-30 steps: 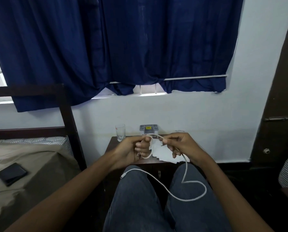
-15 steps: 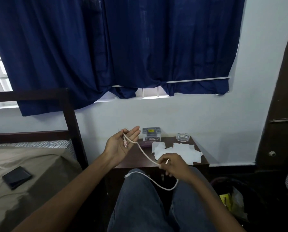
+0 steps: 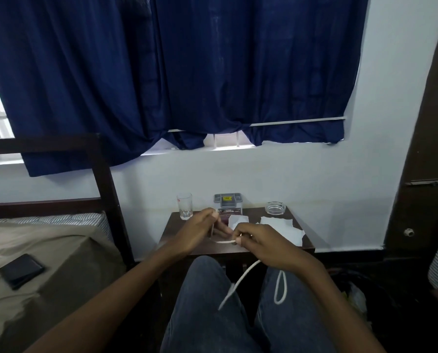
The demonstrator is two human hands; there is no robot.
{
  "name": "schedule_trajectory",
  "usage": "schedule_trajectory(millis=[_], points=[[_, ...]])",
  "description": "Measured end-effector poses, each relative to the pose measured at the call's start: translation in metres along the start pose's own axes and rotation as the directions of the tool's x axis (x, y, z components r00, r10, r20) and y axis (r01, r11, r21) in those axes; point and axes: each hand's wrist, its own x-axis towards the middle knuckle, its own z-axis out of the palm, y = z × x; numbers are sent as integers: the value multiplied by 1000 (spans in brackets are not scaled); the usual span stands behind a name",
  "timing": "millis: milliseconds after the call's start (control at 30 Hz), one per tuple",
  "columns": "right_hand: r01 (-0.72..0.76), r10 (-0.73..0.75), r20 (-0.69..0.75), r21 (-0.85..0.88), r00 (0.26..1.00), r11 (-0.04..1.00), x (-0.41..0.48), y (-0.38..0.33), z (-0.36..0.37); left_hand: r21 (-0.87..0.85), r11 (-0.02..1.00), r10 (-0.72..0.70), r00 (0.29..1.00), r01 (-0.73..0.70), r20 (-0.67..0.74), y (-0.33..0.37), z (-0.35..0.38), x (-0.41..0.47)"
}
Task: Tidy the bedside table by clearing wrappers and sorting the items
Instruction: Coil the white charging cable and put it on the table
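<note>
A white charging cable (image 3: 241,280) runs between both hands above the front of the dark bedside table (image 3: 307,244). My left hand (image 3: 200,231) pinches one end of it. My right hand (image 3: 260,244) grips it further along; a loop and the free end hang down over my knees. White paper wrappers (image 3: 280,229) lie on the table's right half, partly hidden by my right hand.
At the table's back stand a drinking glass (image 3: 184,206), a grey-lidded box (image 3: 228,203) and a glass ashtray (image 3: 275,208). A bed with a dark wallet (image 3: 20,270) is at the left. A bin with rubbish (image 3: 353,294) sits low right.
My hands have come together over the table front. The left hand lowered and closed on the cable end; the right hand rose, and the hanging cable is shorter and looped.
</note>
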Motion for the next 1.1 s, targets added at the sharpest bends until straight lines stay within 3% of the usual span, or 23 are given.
schedule_trajectory(millis=[100, 200, 333, 467, 567, 667, 733, 867, 967, 1100], points=[[42, -39, -77, 41, 996, 998, -2, -2, -6, 196, 978, 44, 994, -64, 104, 2, 4, -3], [43, -24, -120, 162, 992, 986, -4, -5, -11, 198, 980, -10, 974, -35, 226, 4, 10, -4], [-3, 55, -133, 362, 990, 932, -7, 4, -16, -18, 993, -104, 938, 116, 330, 15, 16, -5], [-46, 104, -68, 579, 992, 814, -9, 14, -16, -154, 971, -107, 911, 181, 399, 11, 12, -4], [-64, 96, -17, 637, 995, 768, -13, 19, -20, -329, 884, -190, 898, 332, 396, 5, 4, -1], [-98, 105, 25, 610, 994, 786, -18, 22, -28, -437, 789, -257, 878, 432, 404, 3, -3, 1], [-84, 110, -7, 594, 994, 800, -19, 22, -31, -492, 735, -267, 866, 467, 424, 7, -3, 0], [27, 124, -213, 593, 969, 805, -18, 20, -33, -581, 640, -254, 852, 503, 457, 14, 0, -2], [122, 215, -411, 653, 886, 747, -13, 21, -35, -643, 564, -220, 845, 518, 487, 14, -3, -1], [272, 522, -598, 775, 608, 570, -14, 33, -44, -714, 496, -178, 863, 493, 473, 13, -8, 0]])
